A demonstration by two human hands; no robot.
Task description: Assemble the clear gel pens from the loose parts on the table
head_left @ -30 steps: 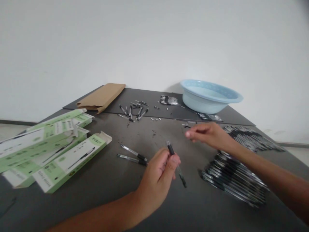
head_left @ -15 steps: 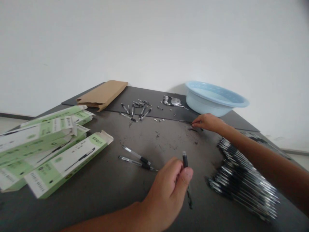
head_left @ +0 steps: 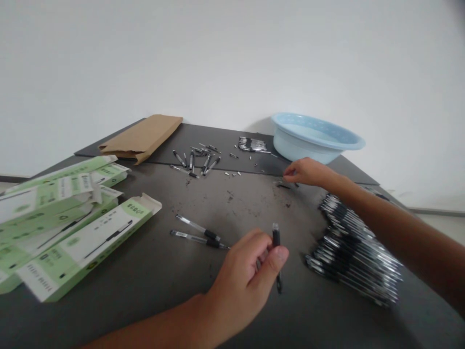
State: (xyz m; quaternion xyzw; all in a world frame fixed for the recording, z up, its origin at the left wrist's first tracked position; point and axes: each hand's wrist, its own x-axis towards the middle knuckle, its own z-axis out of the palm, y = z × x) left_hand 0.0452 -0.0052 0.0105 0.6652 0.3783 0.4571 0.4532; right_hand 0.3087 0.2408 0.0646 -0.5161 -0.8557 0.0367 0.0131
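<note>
My left hand [head_left: 250,276] is closed around a pen barrel [head_left: 276,236], held upright with its black grip end sticking up past my thumb and the other end showing below my fingers. Just left of it, two clear pens with black grips [head_left: 196,237] lie on the table. Further off, my right hand [head_left: 305,172] is pinched low over the table, beside some small dark pieces [head_left: 282,185] in front of the basin. Whatever lies between those fingertips is hidden.
A thick pile of pens [head_left: 356,257] lies under my right forearm. Green-and-white boxes [head_left: 90,242] are stacked on the left. Behind are a brown paper bag [head_left: 141,138], scattered pen parts [head_left: 198,162], a small row of pens [head_left: 252,144] and a blue basin [head_left: 312,140].
The whole view has shifted slightly, so things sit a little further left and higher. My right hand's fingers have lifted slightly and moved toward the basin; my left hand keeps its grip on the pen barrel.
</note>
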